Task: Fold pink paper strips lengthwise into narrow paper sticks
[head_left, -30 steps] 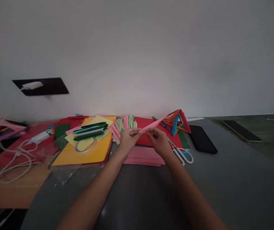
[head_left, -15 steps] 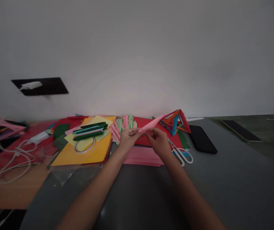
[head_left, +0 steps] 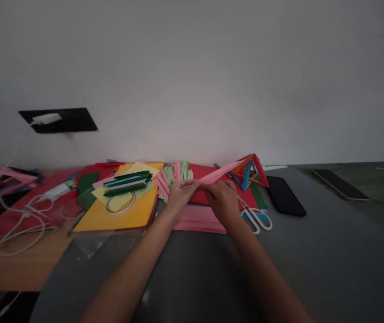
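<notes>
Between my two hands is a narrow pink paper strip (head_left: pixel 221 172) that slants up to the right. My left hand (head_left: pixel 181 194) pinches its near end between thumb and fingers. My right hand (head_left: pixel 222 197) is closed on the strip just beside the left fingertips, its fingers bent over. Below the hands lies a stack of pink paper (head_left: pixel 198 220), partly covered by my wrists. Red paper (head_left: pixel 212 169) lies behind them. White-handled scissors (head_left: pixel 255 217) rest right of my right hand.
A folded-paper frame (head_left: pixel 252 172) stands at the back right, near a black phone (head_left: pixel 286 196). On the left, yellow paper (head_left: pixel 118 222) carries a tape roll (head_left: pixel 120 211) and dark green strips (head_left: pixel 127 183). White cables (head_left: pixel 27 215) tangle at far left; the wall (head_left: pixel 192 80) rises behind.
The pink strip has swung lower, to a flatter slant, and reaches further right. My right hand has turned, its fingers curling over the strip. My left hand stays almost in place.
</notes>
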{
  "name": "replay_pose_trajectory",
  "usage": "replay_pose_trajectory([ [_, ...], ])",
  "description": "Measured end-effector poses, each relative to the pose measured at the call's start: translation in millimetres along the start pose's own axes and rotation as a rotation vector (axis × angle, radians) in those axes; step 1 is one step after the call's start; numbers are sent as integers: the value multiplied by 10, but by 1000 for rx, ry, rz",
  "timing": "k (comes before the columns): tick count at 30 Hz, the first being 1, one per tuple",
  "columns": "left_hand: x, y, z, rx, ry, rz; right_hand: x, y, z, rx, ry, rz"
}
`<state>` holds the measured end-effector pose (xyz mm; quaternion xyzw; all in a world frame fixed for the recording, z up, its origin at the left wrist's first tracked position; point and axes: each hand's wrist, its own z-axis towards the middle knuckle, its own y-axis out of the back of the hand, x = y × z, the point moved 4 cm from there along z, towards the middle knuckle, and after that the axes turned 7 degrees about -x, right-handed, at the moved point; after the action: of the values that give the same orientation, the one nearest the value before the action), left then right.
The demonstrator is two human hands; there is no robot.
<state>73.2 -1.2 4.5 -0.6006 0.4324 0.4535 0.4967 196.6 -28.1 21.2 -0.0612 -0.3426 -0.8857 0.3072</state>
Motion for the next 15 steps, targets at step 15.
replay_pose_trajectory([
  [15, 2, -44, -28, 98, 37, -8, -278, -174, -45, -32, -671, 868],
])
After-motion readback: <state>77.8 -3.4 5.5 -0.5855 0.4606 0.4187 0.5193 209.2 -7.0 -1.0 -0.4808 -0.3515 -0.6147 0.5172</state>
